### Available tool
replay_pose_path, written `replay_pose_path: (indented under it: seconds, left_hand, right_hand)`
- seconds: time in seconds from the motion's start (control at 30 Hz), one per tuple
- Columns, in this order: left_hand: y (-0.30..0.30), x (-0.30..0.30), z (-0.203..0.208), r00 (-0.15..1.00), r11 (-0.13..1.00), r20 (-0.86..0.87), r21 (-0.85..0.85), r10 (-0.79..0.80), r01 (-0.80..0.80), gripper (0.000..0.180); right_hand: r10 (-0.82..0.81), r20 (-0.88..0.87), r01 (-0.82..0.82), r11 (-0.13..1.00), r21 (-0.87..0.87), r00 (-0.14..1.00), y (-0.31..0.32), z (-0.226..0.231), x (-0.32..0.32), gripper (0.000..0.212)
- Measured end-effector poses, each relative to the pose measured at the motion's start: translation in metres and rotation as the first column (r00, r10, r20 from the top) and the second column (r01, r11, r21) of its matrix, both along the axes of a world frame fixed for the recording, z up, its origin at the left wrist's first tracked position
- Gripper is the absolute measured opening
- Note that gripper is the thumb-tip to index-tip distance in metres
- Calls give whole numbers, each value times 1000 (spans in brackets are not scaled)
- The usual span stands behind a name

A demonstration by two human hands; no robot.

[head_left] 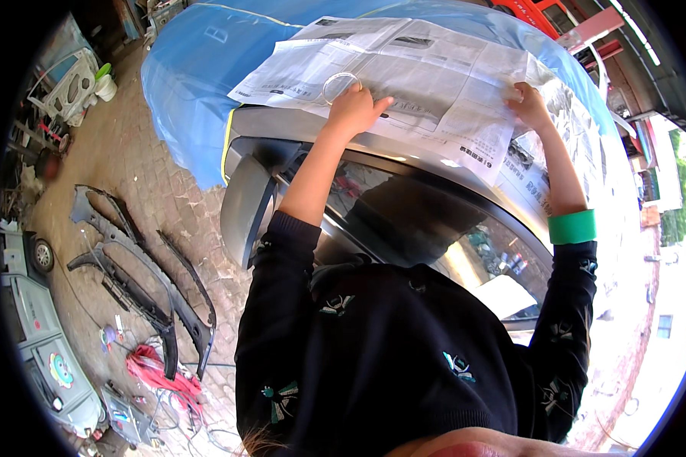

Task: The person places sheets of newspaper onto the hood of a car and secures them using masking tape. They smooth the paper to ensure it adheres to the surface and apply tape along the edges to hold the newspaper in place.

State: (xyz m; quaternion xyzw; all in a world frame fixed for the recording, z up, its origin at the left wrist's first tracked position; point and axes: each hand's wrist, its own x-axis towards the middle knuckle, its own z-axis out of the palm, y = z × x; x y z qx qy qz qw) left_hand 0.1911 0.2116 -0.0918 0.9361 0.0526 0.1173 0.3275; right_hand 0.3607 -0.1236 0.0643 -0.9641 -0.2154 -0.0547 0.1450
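Observation:
Sheets of printed newspaper lie over the roof of a silver car, on top of blue plastic film. My left hand rests near the front edge of the paper, its fingers closed on a thin pale ring that looks like a roll of masking tape; its thumb points right. At the right edge of the large sheet is my right hand, its bent fingers pinching the paper there. Its fingertips are partly hard to make out. Another newspaper sheet lies under that edge.
Below the roof are the car's dark side window and door mirror. Black car body parts lie on the brick floor to the left, near a red cloth and cables. A grey van stands at the far left.

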Motion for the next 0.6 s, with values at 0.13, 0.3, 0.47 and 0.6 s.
replay_pose_path:
  seconds: [0.13, 0.3, 0.47, 0.6]
  left_hand:
    - [-3, 0, -1, 1000, 1000, -12, 9, 20, -20, 69]
    - [-9, -3, 4, 999, 999, -34, 32, 27, -26, 66]
    - [-7, 2, -3, 999, 999, -6, 17, 43, -43, 64]
    - [-8, 3, -10, 997, 995, 39, 69, 71, -74, 62]
  right_hand:
    - [-37, -62, 34, 998, -56, 997, 3, 4, 2, 57]
    - [-54, -42, 48, 991, -121, 998, 0, 3, 7, 59]
    - [-94, 37, 99, 979, -177, 995, 14, 10, -10, 61]
    - [-77, 319, 207, 894, -398, 945, 40, 18, -45, 61]
